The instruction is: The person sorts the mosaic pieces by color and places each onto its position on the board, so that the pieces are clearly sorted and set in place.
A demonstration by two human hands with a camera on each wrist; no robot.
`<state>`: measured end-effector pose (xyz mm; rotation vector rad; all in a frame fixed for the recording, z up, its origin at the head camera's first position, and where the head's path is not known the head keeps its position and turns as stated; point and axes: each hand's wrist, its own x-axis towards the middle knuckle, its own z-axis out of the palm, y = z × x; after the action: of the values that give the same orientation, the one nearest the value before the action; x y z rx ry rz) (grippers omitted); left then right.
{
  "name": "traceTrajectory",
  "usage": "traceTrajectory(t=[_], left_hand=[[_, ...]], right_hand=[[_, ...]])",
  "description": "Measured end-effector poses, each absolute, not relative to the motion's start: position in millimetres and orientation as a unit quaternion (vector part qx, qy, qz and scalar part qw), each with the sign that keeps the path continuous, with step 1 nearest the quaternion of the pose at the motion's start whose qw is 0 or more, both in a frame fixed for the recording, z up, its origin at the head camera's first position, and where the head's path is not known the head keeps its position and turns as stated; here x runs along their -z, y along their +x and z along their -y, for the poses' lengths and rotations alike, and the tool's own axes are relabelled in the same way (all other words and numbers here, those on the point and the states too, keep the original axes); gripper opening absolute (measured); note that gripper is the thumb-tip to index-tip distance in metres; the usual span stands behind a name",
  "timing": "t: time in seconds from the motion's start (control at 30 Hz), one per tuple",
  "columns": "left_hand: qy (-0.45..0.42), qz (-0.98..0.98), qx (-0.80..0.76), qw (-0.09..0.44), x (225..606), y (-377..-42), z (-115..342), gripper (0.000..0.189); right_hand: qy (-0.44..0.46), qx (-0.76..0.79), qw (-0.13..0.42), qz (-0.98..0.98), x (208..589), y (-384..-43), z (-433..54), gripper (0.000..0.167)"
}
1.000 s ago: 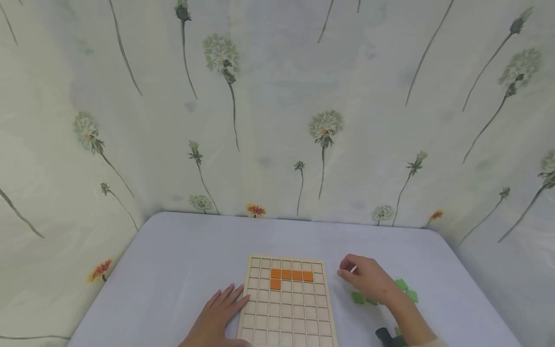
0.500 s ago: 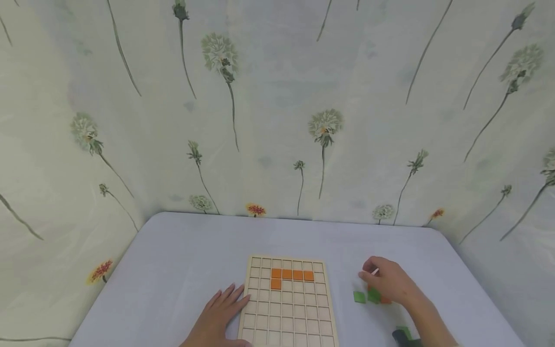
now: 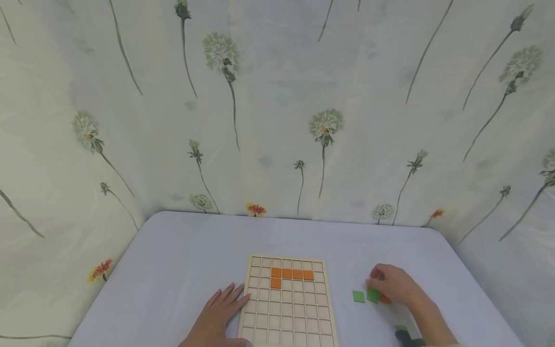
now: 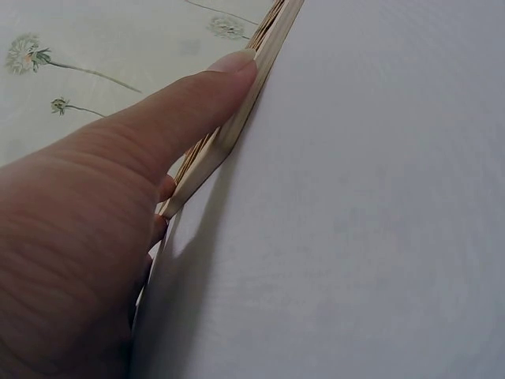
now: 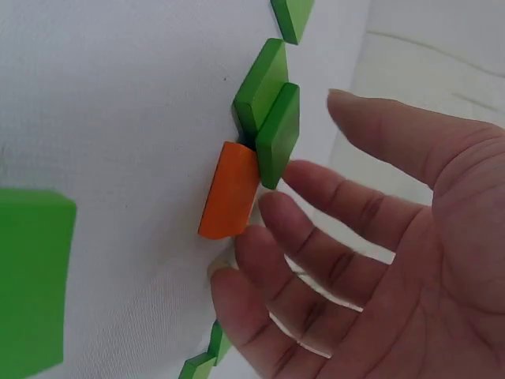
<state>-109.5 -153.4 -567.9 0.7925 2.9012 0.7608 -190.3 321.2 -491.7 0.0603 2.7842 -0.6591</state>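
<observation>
A wooden grid board lies on the table, with several orange square tiles in its upper cells. My left hand rests at the board's left side, fingers spread and fairly straight; in the left wrist view its thumb touches the board's edge. To the right of the board, my right hand is over a small group of loose tiles. The right wrist view shows its fingertips beside an orange tile and a leaning green tile, the thumb held apart and nothing pinched.
Another green tile lies between the board and the right hand. Nearer the front, a green tile is partly hidden by a dark object near the right forearm. Flowered cloth hangs behind the white table.
My right hand has moved right and slightly toward me, from beside the board to the loose tiles, uncovering some green and orange ones. The left hand and board stay put.
</observation>
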Motion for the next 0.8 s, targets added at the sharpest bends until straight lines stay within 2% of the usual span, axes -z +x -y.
traceTrajectory(t=[0.17,0.43,0.8], left_hand=[[0.257,-0.935,-0.244,0.014,569,-110,154,0.107],[0.255,-0.936,-0.242,0.014,570,-110,154,0.108],[0.254,-0.935,-0.248,0.021,567,-110,153,0.108]], right_hand=[[0.043,0.201,0.160,-0.966,493,-189,-316,0.034],[0.058,0.160,0.178,-0.969,490,-191,-307,0.027],[0.050,0.193,0.156,-0.967,498,-192,-318,0.028]])
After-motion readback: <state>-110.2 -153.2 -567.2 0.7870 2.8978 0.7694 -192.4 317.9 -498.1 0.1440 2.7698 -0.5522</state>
